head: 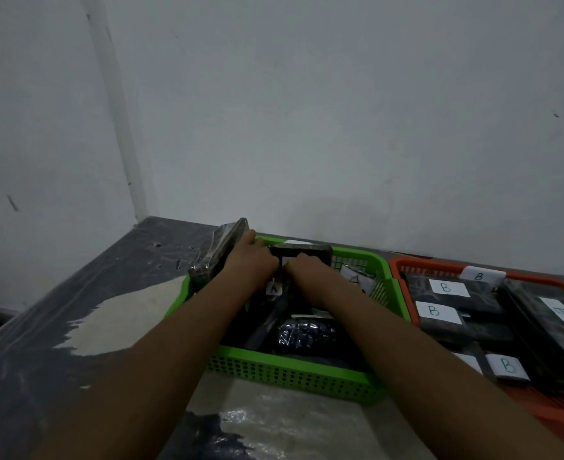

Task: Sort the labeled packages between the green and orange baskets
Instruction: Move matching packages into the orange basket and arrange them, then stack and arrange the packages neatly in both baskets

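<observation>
Across the table (pixel 108 320), close to the grey wall (pixel 307 111), two baskets sat side by side: the green basket (pixel 294 373) straight ahead of me and the orange basket (pixel 559 416) just beside it on the right. Both my arms reached over the green basket's near wall toward its far side.

Left hand (pixel 245 260): closed around a dark wrapped package (pixel 217 250), thumb on its upper end. The package was tilted up, leaning out over the basket's far left corner.

Right hand (pixel 307 268): fingers curled onto a second package (pixel 307 251), also dark. It stood on edge along the far wall of the green basket, with a white strip showing above its top edge. My two hands were just beside each other.

Inside the green basket, below my wrists:
- a small white label (pixel 274 288) marked A
- another white label (pixel 355 279) farther right, its mark unclear to me
- a crinkled dark bundle (pixel 304 333) lying toward the front wall
- more dark packages under my forearms, mostly hidden

The orange basket was packed with flat dark packages. Their white B labels (pixel 445 287) faced up. I read four clearly, and one more label at the far right was too blurred to read.

A plastic sheet covered the tabletop, which was dark with pale patches.
</observation>
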Available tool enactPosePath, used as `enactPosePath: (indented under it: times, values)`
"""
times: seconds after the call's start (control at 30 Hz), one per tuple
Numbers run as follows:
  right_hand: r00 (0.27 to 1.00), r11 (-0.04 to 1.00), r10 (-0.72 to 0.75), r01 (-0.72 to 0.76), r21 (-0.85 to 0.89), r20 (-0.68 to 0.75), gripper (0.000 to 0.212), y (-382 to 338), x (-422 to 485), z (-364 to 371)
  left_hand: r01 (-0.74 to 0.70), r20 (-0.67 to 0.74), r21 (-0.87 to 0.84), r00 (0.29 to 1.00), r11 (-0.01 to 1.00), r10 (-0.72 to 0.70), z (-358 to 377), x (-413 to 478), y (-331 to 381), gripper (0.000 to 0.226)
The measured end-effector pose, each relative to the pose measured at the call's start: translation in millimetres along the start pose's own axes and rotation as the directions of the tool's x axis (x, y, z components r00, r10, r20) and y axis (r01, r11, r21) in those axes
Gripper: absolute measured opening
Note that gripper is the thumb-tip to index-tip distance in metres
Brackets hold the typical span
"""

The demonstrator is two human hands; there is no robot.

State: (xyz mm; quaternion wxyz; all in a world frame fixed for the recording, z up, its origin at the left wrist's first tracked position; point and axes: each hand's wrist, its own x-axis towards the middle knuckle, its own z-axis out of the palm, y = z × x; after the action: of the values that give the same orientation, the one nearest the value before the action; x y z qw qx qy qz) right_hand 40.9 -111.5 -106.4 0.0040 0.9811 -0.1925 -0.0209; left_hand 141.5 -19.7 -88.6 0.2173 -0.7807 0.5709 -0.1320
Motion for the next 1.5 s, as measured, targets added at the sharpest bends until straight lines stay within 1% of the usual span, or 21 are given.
enactPosePath:
  times: [0.13,0.2,0.23,0.33,0.37,0.4,0.5,0.57,0.7,0.77,0.97,1.07,1.13,1.2,1.23,1.27,1.3,1.33,1.37,1.4,1.5]
  values:
    - [1.000,1.000,0.008,-0.008,0.019,0.015,0.027,-2.4,1.0,8.5,0.009,0.021,0.016,1.000,1.000,-0.010,10.6,6.0,4.2,0.018]
    - [0.999,0.998,-0.009,0.006,0.057,0.053,0.030,1.4,-2.7,4.2,0.013,0.014,0.021,1.000,1.000,-0.014,14.6,6.7,5.0,0.019]
    - [0.999,0.997,-0.037,0.034,0.072,0.038,0.032,6.1,-7.0,-0.8,0.016,0.010,0.023,1.000,1.000,-0.016,16.0,6.8,5.2,0.021]
    - [0.983,0.970,-0.027,0.070,0.234,-0.182,0.028,26.7,-24.2,-26.2,0.020,-0.013,0.023,1.000,1.000,-0.020,19.4,7.5,4.6,0.024]
    - [0.975,0.965,-0.002,0.060,0.257,-0.220,0.025,35.9,-29.2,-34.6,0.022,-0.019,0.018,1.000,1.000,-0.022,20.3,7.9,4.1,0.024]
    - [0.976,0.968,0.015,0.040,0.247,-0.218,0.023,45.6,-33.9,-41.0,0.024,-0.020,0.012,1.000,1.000,-0.024,20.9,8.2,3.7,0.024]
    - [0.998,0.987,0.051,-0.045,0.153,-0.041,0.025,66.4,-42.0,-48.2,0.030,-0.012,-0.005,0.999,1.000,-0.030,22.4,8.9,3.6,0.023]
    - [0.998,0.992,0.056,-0.060,0.113,0.043,0.035,71.4,-45.1,-42.3,0.043,-0.010,-0.029,0.999,0.999,-0.043,23.3,9.7,4.1,0.025]
    - [0.989,0.995,0.088,-0.093,0.031,0.119,0.070,70.1,-45.6,-16.5,0.057,-0.022,-0.029,0.998,0.998,-0.058,25.1,9.2,5.6,0.023]
    - [0.991,0.994,0.082,-0.089,0.060,0.108,0.076,69.2,-45.0,-5.7,0.059,-0.033,-0.017,0.998,0.998,-0.059,24.3,7.5,6.9,0.022]
    - [0.997,0.982,0.075,-0.077,0.174,0.017,0.068,73.3,-46.1,2.0,0.075,-0.039,0.007,0.996,0.997,-0.075,20.9,2.8,9.7,0.019]
    - [0.995,0.954,0.083,-0.067,0.291,-0.045,0.065,78.4,-53.5,-1.2,0.088,-0.009,-0.025,0.996,0.996,-0.088,14.3,-0.4,8.7,0.020]
    - [0.990,0.931,0.081,-0.033,0.364,-0.117,0.056,82.8,-59.6,-9.1,0.074,-0.014,-0.061,0.997,0.995,-0.075,6.1,-3.2,6.2,0.027]
    - [0.980,0.904,0.085,0.001,0.428,-0.180,0.046,86.7,-66.4,-21.0,0.020,-0.086,-0.164,0.996,0.986,-0.034,-2.2,-4.2,2.1,0.041]
    - [0.974,0.884,0.083,0.026,0.467,-0.211,0.044,88.0,-70.6,-27.1,-0.030,-0.131,-0.283,0.991,0.959,-0.008,-5.8,-3.7,0.2,0.049]
    - [0.967,0.860,0.075,0.061,0.507,-0.244,0.042,89.1,-75.0,-32.6,-0.090,-0.156,-0.463,0.988,0.882,0.019,-9.6,-3.6,-1.2,0.058]
    - [0.959,0.835,0.058,0.105,0.541,-0.276,0.040,89.9,-79.3,-36.6,-0.152,-0.158,-0.661,0.985,0.735,0.062,-14.1,-4.3,-1.5,0.064]
    - [0.952,0.811,0.034,0.151,0.566,-0.303,0.038,90.3,-83.5,-39.0,-0.203,-0.163,-0.804,0.979,0.559,0.122,-17.9,-4.5,-0.2,0.065]
    - [0.947,0.788,0.011,0.190,0.586,-0.322,0.037,90.1,-87.0,-40.1,-0.245,-0.183,-0.871,0.966,0.426,0.180,-21.1,-4.8,2.4,0.062]
    - [0.943,0.766,-0.009,0.221,0.604,-0.333,0.036,89.7,-90.3,-40.0,-0.276,-0.208,-0.891,0.954,0.359,0.216,-23.7,-5.3,5.2,0.055]
    - [0.935,0.740,-0.039,0.265,0.619,-0.354,0.034,90.0,-97.3,-35.3,-0.342,-0.289,-0.897,0.933,0.279,0.214,-23.9,-6.8,13.4,0.040]
